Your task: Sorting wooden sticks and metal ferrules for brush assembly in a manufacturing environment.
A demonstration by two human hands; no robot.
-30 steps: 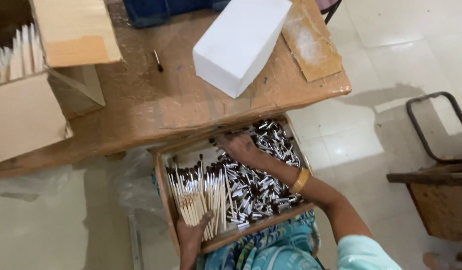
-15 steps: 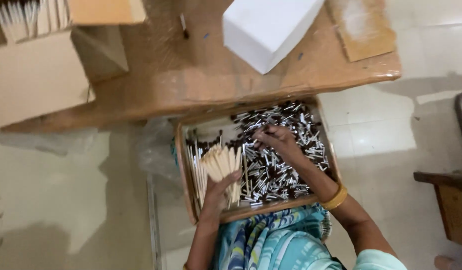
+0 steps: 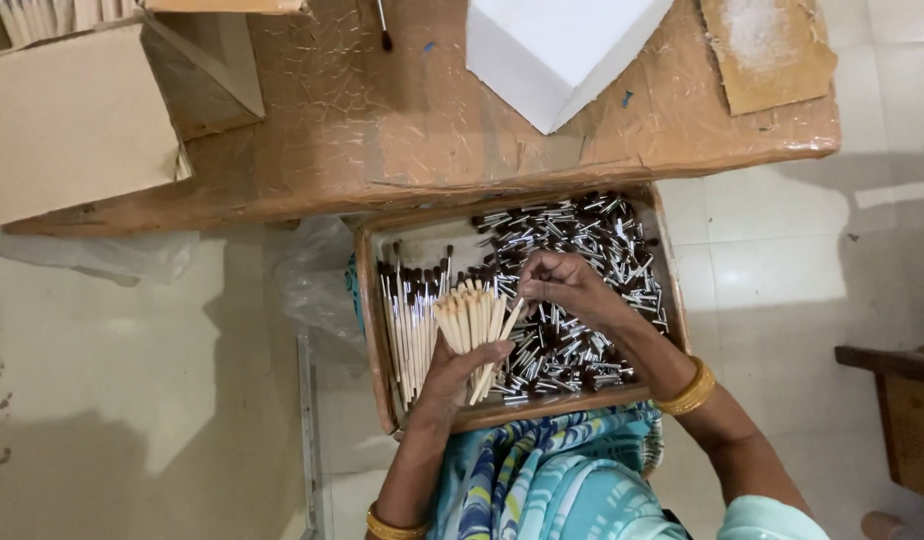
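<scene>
A shallow wooden tray (image 3: 370,330) rests on my lap. Its right part is heaped with small metal ferrules with dark bristle tips (image 3: 582,250). Finished brushes with pale wooden handles (image 3: 407,320) lie in a row along its left side. My left hand (image 3: 457,375) grips a fanned bundle of bare wooden sticks (image 3: 472,315), ends pointing up. My right hand (image 3: 567,290) hovers over the ferrule heap, fingertips pinched at the top of one stick from the bundle; whether it holds a ferrule is too small to tell.
A low wooden table (image 3: 382,130) stands beyond the tray, carrying a white block (image 3: 557,45), a cardboard box (image 3: 72,120), a cardboard scrap (image 3: 767,50) and one loose brush (image 3: 383,25). Crumpled plastic (image 3: 312,280) lies left of the tray. A wooden stool edge (image 3: 907,410) shows at right.
The view has shifted, so the tray sits more central. My right hand has drawn back from the ferrule heap toward the stick bundle, which my left hand has kept raised.
</scene>
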